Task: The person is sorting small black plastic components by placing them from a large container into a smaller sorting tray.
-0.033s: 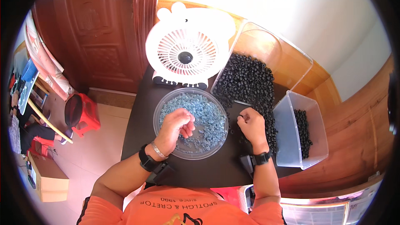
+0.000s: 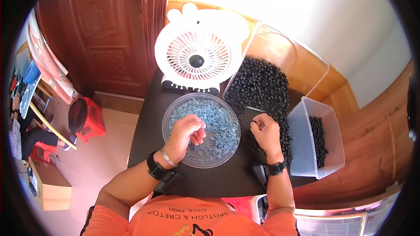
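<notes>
Over the round clear tray my left hand is closed, its fingers curled in; anything it pinches is too small to make out. Small shiny blue-grey metal pieces lie spread through that tray. To the right of the tray, just above the dark tabletop, my right hand is closed too, thumb and forefinger pinched on what looks like a small black piece. A heap of small black ring-shaped pieces lies beyond it, spilling from a clear box tipped on its side down along the right of that hand.
An upright clear plastic bin with more black pieces stands at the table's right. Behind the tray is a white animal-shaped fan. A red stool, a cardboard box and another seated person are off to the left.
</notes>
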A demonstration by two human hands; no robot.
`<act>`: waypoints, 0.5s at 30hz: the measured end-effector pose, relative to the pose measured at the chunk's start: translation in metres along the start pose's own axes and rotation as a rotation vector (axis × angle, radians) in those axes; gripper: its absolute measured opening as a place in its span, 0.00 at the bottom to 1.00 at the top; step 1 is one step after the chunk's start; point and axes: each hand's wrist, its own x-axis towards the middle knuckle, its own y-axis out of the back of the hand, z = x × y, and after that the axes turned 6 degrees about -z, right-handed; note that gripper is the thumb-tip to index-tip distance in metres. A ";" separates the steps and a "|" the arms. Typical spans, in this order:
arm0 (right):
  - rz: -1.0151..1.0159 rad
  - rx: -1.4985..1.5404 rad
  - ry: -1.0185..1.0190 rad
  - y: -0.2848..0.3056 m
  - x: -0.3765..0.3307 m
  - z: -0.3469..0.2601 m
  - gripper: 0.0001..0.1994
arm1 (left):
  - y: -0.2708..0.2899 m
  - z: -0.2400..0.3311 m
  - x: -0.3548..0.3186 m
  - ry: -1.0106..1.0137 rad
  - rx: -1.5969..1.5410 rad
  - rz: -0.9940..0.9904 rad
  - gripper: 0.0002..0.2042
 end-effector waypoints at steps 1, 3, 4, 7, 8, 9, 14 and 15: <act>0.027 0.103 0.046 0.000 -0.002 -0.011 0.06 | 0.001 -0.001 0.001 0.027 0.003 -0.022 0.10; 0.003 0.221 0.105 0.000 -0.006 -0.047 0.06 | 0.002 0.000 -0.001 0.075 0.023 -0.093 0.10; -0.013 0.334 0.155 -0.003 -0.009 -0.066 0.07 | 0.000 0.002 -0.003 0.078 0.023 -0.091 0.10; -0.069 0.350 0.419 -0.023 -0.012 -0.102 0.10 | -0.007 0.009 -0.007 0.124 0.060 -0.238 0.11; -0.061 0.330 0.523 -0.028 -0.012 -0.111 0.10 | -0.007 0.007 -0.007 0.125 0.061 -0.236 0.11; -0.060 0.346 0.497 -0.036 -0.012 -0.113 0.10 | -0.004 0.005 -0.005 0.098 0.003 -0.233 0.12; -0.047 0.470 0.450 -0.060 -0.015 -0.094 0.12 | 0.000 0.006 -0.003 0.065 -0.063 -0.235 0.12; -0.026 0.467 0.489 -0.060 -0.015 -0.092 0.13 | 0.000 0.006 -0.003 0.071 -0.062 -0.235 0.12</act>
